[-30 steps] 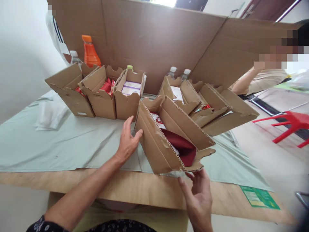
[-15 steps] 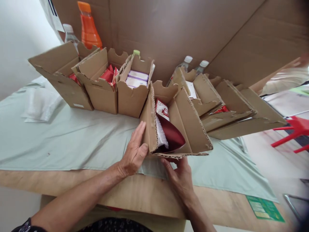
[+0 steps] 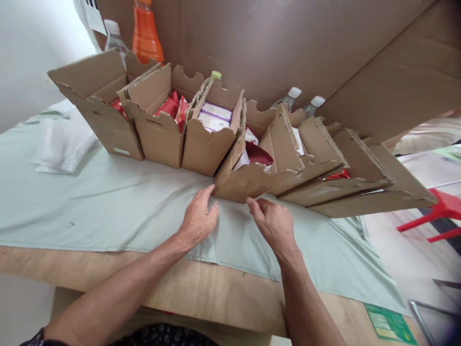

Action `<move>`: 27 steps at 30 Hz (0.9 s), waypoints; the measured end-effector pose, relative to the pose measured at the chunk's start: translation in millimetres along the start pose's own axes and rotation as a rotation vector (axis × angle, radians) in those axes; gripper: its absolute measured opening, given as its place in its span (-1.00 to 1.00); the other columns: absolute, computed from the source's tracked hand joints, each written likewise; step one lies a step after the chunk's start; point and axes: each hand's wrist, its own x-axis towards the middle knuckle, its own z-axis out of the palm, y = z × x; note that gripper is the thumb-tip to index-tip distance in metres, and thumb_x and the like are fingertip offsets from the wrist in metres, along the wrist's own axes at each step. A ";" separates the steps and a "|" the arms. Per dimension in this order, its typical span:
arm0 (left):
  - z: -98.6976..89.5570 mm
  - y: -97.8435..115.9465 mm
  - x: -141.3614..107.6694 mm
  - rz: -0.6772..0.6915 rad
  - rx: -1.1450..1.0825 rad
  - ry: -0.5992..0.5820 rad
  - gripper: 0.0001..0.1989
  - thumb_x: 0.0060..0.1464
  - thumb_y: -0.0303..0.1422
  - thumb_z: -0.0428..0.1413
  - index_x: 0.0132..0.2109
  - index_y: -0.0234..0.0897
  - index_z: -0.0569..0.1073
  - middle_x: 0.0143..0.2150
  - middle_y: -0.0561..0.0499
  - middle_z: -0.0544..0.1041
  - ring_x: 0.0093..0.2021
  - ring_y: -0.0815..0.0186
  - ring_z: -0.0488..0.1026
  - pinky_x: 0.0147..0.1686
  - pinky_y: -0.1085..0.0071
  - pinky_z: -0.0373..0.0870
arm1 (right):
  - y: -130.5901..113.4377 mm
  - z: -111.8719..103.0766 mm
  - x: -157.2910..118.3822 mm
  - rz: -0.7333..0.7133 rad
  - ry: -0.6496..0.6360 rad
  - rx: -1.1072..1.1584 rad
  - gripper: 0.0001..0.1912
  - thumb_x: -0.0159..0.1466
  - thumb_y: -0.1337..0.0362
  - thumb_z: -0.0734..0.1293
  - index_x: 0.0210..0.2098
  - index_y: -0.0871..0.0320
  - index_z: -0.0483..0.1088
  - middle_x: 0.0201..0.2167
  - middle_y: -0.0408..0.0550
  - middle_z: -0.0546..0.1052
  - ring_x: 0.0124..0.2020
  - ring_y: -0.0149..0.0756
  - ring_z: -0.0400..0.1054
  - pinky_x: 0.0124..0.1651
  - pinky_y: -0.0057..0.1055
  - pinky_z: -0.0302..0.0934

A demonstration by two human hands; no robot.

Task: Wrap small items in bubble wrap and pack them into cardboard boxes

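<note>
The middle cardboard box (image 3: 248,185) stands in the row on the cloth. Inside it are a dark red pouch (image 3: 258,154), a red-and-white packet (image 3: 251,137) and part of a clear wrap. My left hand (image 3: 200,218) is open at the box's lower left corner, its fingertips at the cardboard and its thumb held apart. By the lower front edge is my right hand (image 3: 275,223), its thumb apart from the bent fingers and nothing seen in its grasp; whether it touches the box is unclear.
Left of it, a box (image 3: 207,154) holds white-and-purple cartons; another box (image 3: 160,139) holds red packets. More boxes (image 3: 324,144) lean at the right. Bottles, one an orange bottle (image 3: 147,38), stand behind. Bubble wrap (image 3: 65,144) lies left; a green sheet (image 3: 389,324) lies at the table's edge.
The middle box has moved away from me, back into line between the neighbouring boxes. Both hands have gone forward with it, and the right hand has come out from under its front.
</note>
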 end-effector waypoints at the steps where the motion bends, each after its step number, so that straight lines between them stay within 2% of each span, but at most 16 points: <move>1: -0.4 -0.5 0.8 -0.015 -0.034 0.017 -0.44 0.16 -0.41 0.09 0.31 -0.34 0.40 0.28 -0.27 0.52 0.28 -0.04 0.48 0.31 -0.07 0.39 | -5.7 -1.7 -3.4 -0.070 -0.072 0.035 -0.45 0.41 -0.14 0.19 -0.46 0.08 0.52 -0.50 0.05 0.62 -0.39 -0.04 0.55 -0.35 -0.27 0.22; 3: -0.7 -0.9 1.5 -0.042 -0.108 0.033 -0.45 0.13 -0.42 0.12 0.28 -0.32 0.41 0.24 -0.25 0.55 0.25 -0.01 0.51 0.30 -0.04 0.42 | -16.3 0.4 -9.9 -0.258 -0.160 0.173 -0.57 0.41 -0.09 0.25 -0.21 0.07 0.61 -0.26 0.02 0.70 -0.22 -0.06 0.60 -0.20 -0.24 0.36; 5: 0.3 -1.0 1.5 -0.059 -0.166 0.051 -0.46 0.11 -0.43 0.13 0.26 -0.31 0.41 0.22 -0.25 0.56 0.24 0.01 0.51 0.31 -0.05 0.40 | -23.0 7.6 -8.8 -0.385 -0.158 0.315 -0.57 0.36 -0.03 0.32 0.08 0.05 0.55 0.03 0.04 0.66 0.00 -0.06 0.57 -0.02 -0.19 0.42; 8: 3.4 -1.5 0.8 -0.074 -0.208 0.083 -0.42 0.10 -0.43 0.14 0.29 -0.32 0.37 0.24 -0.27 0.54 0.27 0.00 0.49 0.34 -0.08 0.36 | -23.5 19.6 9.0 -0.350 -0.090 0.412 -0.47 0.33 0.04 0.33 0.22 0.10 0.45 0.16 0.11 0.60 0.11 -0.04 0.52 0.04 -0.12 0.45; 11: 5.6 -1.1 0.1 -0.094 -0.220 0.094 -0.37 0.09 -0.43 0.14 0.32 -0.36 0.32 0.24 -0.33 0.51 0.28 -0.03 0.47 0.33 -0.09 0.36 | -19.4 23.0 24.8 -0.280 -0.058 0.417 -0.37 0.28 0.06 0.36 0.29 0.16 0.38 0.21 0.20 0.55 0.10 0.00 0.52 -0.13 -0.16 0.48; 13: 5.6 -0.5 0.1 -0.108 -0.239 0.105 -0.37 0.08 -0.43 0.15 0.32 -0.37 0.31 0.24 -0.33 0.51 0.28 -0.04 0.47 0.32 -0.11 0.36 | -19.7 18.3 25.7 -0.279 -0.057 0.428 -0.43 0.28 0.07 0.37 0.22 0.17 0.45 0.16 0.19 0.58 0.00 -0.05 0.56 -0.20 -0.21 0.47; 16: 4.9 -0.8 1.0 -0.129 -0.307 0.131 -0.40 0.10 -0.43 0.15 0.30 -0.31 0.32 0.21 -0.28 0.53 0.25 0.00 0.49 0.32 -0.10 0.36 | -31.2 2.4 20.3 -0.319 -0.014 0.488 -0.63 0.34 0.09 0.35 0.05 0.11 0.54 -0.09 0.04 0.67 -0.19 -0.20 0.57 -0.08 -0.19 0.49; 18: 5.2 -2.7 2.5 -0.150 -0.362 0.145 -0.43 0.12 -0.43 0.14 0.29 -0.28 0.33 0.20 -0.25 0.54 0.23 0.03 0.50 0.31 -0.08 0.37 | -47.8 -10.9 22.1 -0.359 0.073 0.542 -0.58 0.36 0.10 0.35 0.16 0.07 0.48 -0.14 -0.04 0.67 -0.22 -0.25 0.56 -0.01 -0.19 0.48; 20: 6.4 -5.8 5.1 -0.179 -0.408 0.166 -0.43 0.12 -0.43 0.12 0.29 -0.27 0.32 0.20 -0.25 0.53 0.22 0.05 0.51 0.30 -0.06 0.39 | -70.1 -23.0 32.8 -0.398 0.148 0.556 -0.41 0.37 0.15 0.33 0.37 0.03 0.29 -0.15 -0.09 0.66 -0.23 -0.27 0.54 -0.02 -0.21 0.48; 22: 7.9 -8.8 8.4 -0.200 -0.442 0.211 -0.44 0.11 -0.44 0.11 0.28 -0.28 0.32 0.20 -0.27 0.53 0.19 0.05 0.52 0.27 -0.06 0.40 | -94.1 -31.8 50.9 -0.436 0.176 0.488 -0.29 0.37 0.22 0.30 0.48 0.01 0.14 -0.19 -0.11 0.66 -0.27 -0.26 0.52 -0.03 -0.20 0.46; 23: 8.1 -9.8 10.2 -0.202 -0.454 0.238 -0.44 0.10 -0.44 0.11 0.27 -0.29 0.33 0.19 -0.28 0.53 0.17 0.05 0.53 0.26 -0.05 0.41 | -105.3 -34.8 61.0 -0.454 0.174 0.425 -0.28 0.36 0.26 0.30 0.48 0.01 0.14 -0.23 -0.12 0.66 -0.29 -0.24 0.51 -0.02 -0.19 0.45; 25: 5.9 -9.8 13.3 -0.190 -0.471 0.281 -0.46 0.10 -0.43 0.10 0.25 -0.32 0.34 0.19 -0.30 0.52 0.18 0.05 0.53 0.27 -0.04 0.40 | -123.7 -37.9 78.6 -0.468 0.170 0.284 -0.38 0.33 0.32 0.29 0.38 0.03 0.32 -0.29 -0.11 0.65 -0.31 -0.22 0.49 -0.02 -0.19 0.40; 27: -1.2 -6.2 15.5 -0.118 -0.456 0.352 -0.48 0.11 -0.40 0.11 0.23 -0.30 0.37 0.22 -0.28 0.51 0.24 0.04 0.48 0.29 0.00 0.37 | -134.6 -38.9 86.6 -0.463 0.179 0.174 -0.59 0.33 0.35 0.28 0.13 0.06 0.52 -0.34 -0.09 0.64 -0.31 -0.22 0.48 -0.06 -0.25 0.36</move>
